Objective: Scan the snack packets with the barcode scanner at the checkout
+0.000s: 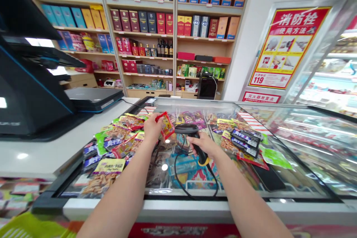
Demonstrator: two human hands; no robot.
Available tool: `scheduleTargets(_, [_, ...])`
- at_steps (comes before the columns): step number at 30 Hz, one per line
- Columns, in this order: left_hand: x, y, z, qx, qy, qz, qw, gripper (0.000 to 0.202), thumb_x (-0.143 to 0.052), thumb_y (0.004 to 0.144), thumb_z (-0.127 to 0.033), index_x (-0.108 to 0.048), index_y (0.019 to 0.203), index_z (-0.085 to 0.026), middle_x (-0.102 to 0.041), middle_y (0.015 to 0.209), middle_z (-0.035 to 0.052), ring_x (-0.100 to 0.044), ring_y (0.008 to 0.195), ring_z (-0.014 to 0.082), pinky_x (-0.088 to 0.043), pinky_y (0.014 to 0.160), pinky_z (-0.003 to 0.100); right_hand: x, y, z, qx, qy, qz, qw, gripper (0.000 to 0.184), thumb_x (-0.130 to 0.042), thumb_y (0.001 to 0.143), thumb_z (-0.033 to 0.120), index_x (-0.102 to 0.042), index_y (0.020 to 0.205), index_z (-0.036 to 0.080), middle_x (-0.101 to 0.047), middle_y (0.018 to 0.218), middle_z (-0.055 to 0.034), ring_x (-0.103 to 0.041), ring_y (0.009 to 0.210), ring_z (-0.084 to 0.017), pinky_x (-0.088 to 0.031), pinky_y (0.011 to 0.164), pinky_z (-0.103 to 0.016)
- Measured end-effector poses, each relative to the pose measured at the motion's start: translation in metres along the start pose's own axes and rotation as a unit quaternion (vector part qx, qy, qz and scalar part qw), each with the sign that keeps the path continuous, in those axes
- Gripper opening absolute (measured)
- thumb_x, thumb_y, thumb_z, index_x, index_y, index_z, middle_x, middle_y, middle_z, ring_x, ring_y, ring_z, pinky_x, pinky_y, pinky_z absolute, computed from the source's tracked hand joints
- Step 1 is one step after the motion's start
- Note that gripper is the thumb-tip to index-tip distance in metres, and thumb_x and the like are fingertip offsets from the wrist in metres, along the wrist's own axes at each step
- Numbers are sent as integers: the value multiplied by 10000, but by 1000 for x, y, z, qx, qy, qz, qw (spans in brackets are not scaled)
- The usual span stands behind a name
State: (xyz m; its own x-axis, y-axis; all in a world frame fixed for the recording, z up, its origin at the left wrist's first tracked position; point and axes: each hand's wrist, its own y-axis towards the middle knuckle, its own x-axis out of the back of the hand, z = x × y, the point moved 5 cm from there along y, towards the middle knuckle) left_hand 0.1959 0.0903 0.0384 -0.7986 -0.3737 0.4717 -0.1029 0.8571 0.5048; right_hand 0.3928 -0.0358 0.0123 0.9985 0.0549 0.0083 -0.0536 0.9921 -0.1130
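My left hand (153, 129) pinches a small red and yellow snack packet (167, 125) and holds it up over the glass top. Wrapped round the handle of a black barcode scanner (187, 129) is my right hand (204, 144). The scanner's head points left at the packet, with a small gap between them. From its handle a black cable (176, 173) loops down onto the glass. A pile of snack packets (117, 137) lies by my left hand and forearm. To the right of the scanner is a smaller pile of packets (242, 139).
A glass-topped freezer (164, 197) stretches in front of me. A black phone (269, 178) lies on it at the right. At the left a counter (36, 160) bears a dark checkout machine (30, 81). Shelves of boxes (142, 22) stand behind, and a green basket (28, 227) is at the lower left.
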Motion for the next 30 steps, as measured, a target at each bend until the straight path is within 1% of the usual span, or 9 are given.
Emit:
scheduleTargets(4, [-25,-7,-13,-16,-59,50,997,218,-560,795,-282,-714,914,-186,-745,888,62,-671,854,223,-503,837,330,17,-8,6,-6,14,-31,999,336,-767,684,435,-530,715,199,-561,504,54,-506,394,-93,-453,390,-215])
scheduleTargets(8, [-69,-15,-45,-4,-114,110,987,201,-565,771,-215,-706,902,-157,-736,853,56,-664,791,194,-520,785,309,52,-28,11,8,31,-78,996,350,-773,682,440,-522,703,198,-560,504,56,-509,398,-87,-447,394,-206])
scheduleTargets(11, [-109,-22,-82,5,-143,146,979,200,-571,766,-169,-709,908,-143,-727,816,46,-661,764,180,-529,764,302,87,-48,11,31,54,-121,991,352,-771,699,443,-520,727,197,-562,513,56,-511,402,-88,-451,398,-209])
scheduleTargets(15, [-161,-40,-142,-8,-165,182,969,177,-598,767,-133,-717,897,-141,-735,821,49,-668,788,183,-531,790,314,137,-78,7,36,76,-185,979,344,-761,731,445,-525,746,196,-569,518,49,-513,397,-90,-453,391,-209])
scheduleTargets(20, [-212,-75,-210,-42,-169,227,958,184,-599,798,-110,-724,930,-135,-750,922,84,-679,875,201,-519,851,330,195,-117,3,52,96,-271,956,330,-797,703,406,-562,801,195,-592,532,36,-533,408,-108,-478,398,-230])
scheduleTargets(22, [-228,-88,-227,-49,-162,237,957,193,-596,810,-113,-725,952,-137,-751,940,91,-681,903,211,-513,877,340,212,-130,0,58,111,-305,944,339,-806,690,409,-576,817,195,-586,528,36,-528,406,-113,-475,394,-240])
scheduleTargets(25, [-248,-102,-242,-56,-139,246,958,267,-579,821,-98,-712,1048,-142,-745,1018,107,-676,986,224,-497,929,348,226,-146,-5,76,138,-350,924,382,-818,658,444,-571,812,196,-568,521,44,-515,406,-111,-466,394,-243])
scheduleTargets(27, [-255,-107,-248,-85,-106,248,959,375,-573,803,-61,-683,1150,-149,-720,1139,122,-646,1103,233,-459,1008,360,229,-153,-9,81,148,-362,917,419,-833,626,463,-564,799,194,-568,520,43,-518,412,-112,-470,402,-247])
scheduleTargets(30, [-255,-111,-250,-141,-42,247,958,513,-585,775,-34,-624,1274,-148,-606,1359,156,-532,1300,251,-335,1146,393,229,-157,-14,78,150,-362,917,442,-852,592,473,-551,752,192,-572,517,33,-521,407,-114,-472,401,-251])
